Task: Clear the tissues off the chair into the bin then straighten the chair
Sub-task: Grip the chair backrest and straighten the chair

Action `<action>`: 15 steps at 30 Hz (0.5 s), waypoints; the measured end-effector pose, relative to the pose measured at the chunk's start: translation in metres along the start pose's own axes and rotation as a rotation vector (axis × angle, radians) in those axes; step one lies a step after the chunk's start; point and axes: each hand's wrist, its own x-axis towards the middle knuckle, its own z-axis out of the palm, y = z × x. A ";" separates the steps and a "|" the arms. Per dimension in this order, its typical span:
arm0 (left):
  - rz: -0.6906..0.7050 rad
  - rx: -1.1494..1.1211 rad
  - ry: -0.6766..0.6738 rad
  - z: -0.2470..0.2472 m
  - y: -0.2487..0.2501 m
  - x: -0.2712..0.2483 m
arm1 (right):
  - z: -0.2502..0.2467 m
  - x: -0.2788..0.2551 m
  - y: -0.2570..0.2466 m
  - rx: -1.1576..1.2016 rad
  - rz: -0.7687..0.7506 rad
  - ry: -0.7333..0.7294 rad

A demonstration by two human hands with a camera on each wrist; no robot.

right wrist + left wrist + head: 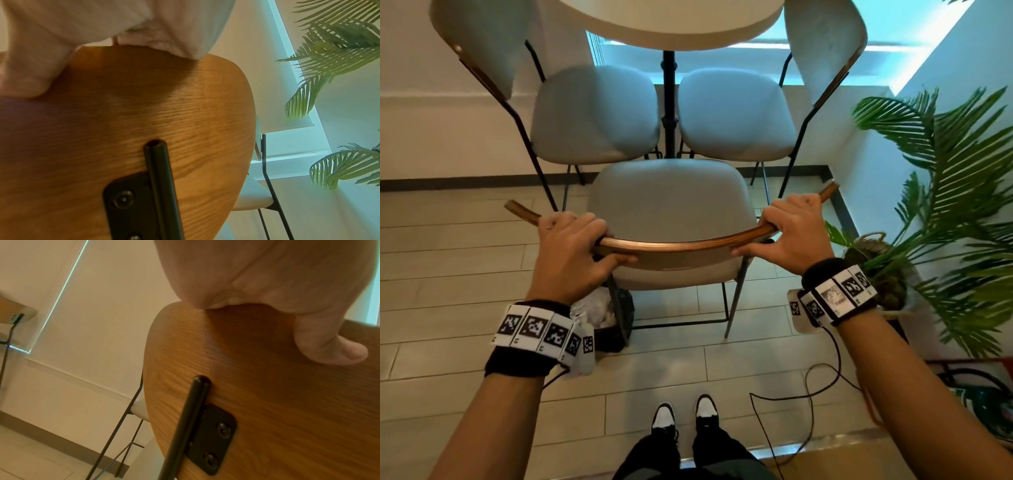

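Note:
The near chair has a pale grey seat with nothing lying on it and a curved wooden backrest. My left hand grips the backrest's top edge left of centre, thumb on the back face. My right hand grips the same edge towards its right end. The left wrist view shows the wooden backrest close up with my thumb pressed on it. In the right wrist view the backrest fills the frame under my palm. A dark bin with white tissues in it stands on the floor under my left wrist.
Two matching chairs stand tucked under a round table ahead. A potted palm stands close on the right. A black cable trails over the floor near my feet. Walls close in left and right.

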 end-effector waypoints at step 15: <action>-0.082 -0.078 -0.031 -0.004 0.014 -0.042 | -0.020 -0.025 -0.024 0.235 0.000 -0.087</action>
